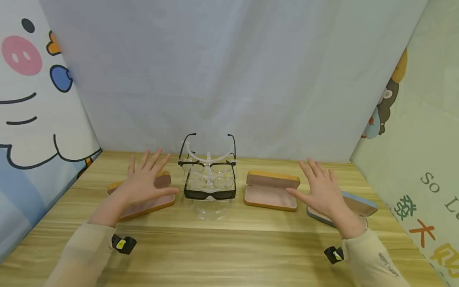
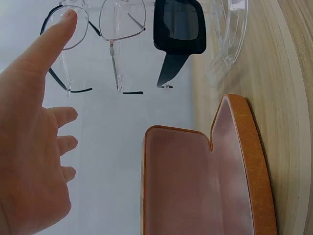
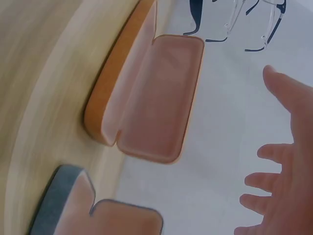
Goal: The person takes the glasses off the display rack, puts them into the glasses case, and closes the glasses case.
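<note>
My left hand (image 1: 143, 184) is spread with straight fingers over an opened orange glasses case (image 1: 164, 201) and holds nothing. Fingers apart, my right hand (image 1: 320, 191) hovers by a blue glasses case (image 1: 360, 204) with its lid up, partly hidden by the hand. Between the hands a clear display stand (image 1: 211, 213) carries black-framed glasses (image 1: 207, 164), thin-rimmed glasses (image 1: 223, 183) and dark sunglasses (image 1: 209, 195), one above another. Right of the stand lies another opened orange case (image 1: 270, 197); its pink lining (image 3: 161, 98) shows bare in the right wrist view.
Everything stands on a wood-grain table (image 1: 215, 255). A pale cloth (image 1: 215, 79) hangs behind it. Printed cartoon panels flank both sides, one with a pig nose (image 1: 21, 56) on the left. Each wrist wears a small black camera mount (image 1: 123, 244).
</note>
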The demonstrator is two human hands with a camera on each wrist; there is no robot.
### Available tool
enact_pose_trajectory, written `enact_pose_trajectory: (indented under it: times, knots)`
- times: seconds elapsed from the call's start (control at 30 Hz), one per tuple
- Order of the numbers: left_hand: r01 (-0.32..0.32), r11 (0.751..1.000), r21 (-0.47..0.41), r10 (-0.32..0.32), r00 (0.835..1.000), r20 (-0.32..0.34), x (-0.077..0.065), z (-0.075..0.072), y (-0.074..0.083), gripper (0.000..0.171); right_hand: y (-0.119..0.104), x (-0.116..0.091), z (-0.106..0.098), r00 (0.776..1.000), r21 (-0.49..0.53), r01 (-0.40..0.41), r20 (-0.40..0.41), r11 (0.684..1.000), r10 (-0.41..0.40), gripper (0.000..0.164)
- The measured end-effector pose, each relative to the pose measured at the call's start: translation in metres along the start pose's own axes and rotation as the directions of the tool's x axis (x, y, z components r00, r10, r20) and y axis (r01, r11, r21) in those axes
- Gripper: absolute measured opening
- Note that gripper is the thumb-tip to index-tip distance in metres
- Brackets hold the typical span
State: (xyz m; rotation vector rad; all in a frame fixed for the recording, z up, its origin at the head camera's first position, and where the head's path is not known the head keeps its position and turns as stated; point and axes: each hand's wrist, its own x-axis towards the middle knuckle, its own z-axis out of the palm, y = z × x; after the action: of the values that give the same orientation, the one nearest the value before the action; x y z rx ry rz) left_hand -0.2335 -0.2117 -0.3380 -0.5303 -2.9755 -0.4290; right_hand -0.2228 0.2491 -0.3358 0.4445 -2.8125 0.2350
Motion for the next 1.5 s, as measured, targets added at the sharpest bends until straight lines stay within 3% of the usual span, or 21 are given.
enact_pose_trajectory:
  times: [0.43,0.7,0.83,0.97,1.13,1.33,1.5]
  knots:
    - [-0.015,0.998,-0.056,0.011,0.998,-0.059,0.001,0.005,0.005,0.096,-0.031,0.021,0.006,0.982,0.084,0.123,-0.155,0.989,-0.109,0.073]
    - [-0.028,0.995,-0.095,0.016,0.992,-0.125,0.002,0.008,0.006,0.092,-0.057,0.034,0.012,0.962,0.113,0.206,-0.207,0.972,-0.179,0.063]
    - [-0.026,0.989,-0.149,0.002,0.987,-0.161,0.006,0.010,0.009,0.088,-0.070,0.040,0.015,0.941,0.148,0.252,-0.267,0.956,-0.207,0.058]
    - [-0.034,0.980,-0.196,-0.011,0.975,-0.224,0.009,0.009,0.015,0.084,-0.082,0.047,0.016,0.925,0.187,0.289,-0.306,0.939,-0.224,0.051]
    - [-0.072,0.972,-0.222,-0.003,0.947,-0.321,0.008,0.010,0.022,0.077,-0.094,0.053,0.019,0.925,0.238,0.306,-0.305,0.922,-0.228,0.043]
    - [-0.121,0.956,-0.267,0.018,0.933,-0.360,0.009,0.013,0.024,0.064,-0.109,0.057,0.025,0.931,0.316,0.306,-0.297,0.898,-0.212,0.039]
    - [-0.174,0.952,-0.251,0.052,0.903,-0.427,0.013,0.017,0.024,0.053,-0.120,0.062,0.029,0.921,0.349,0.325,-0.327,0.879,-0.210,0.036]
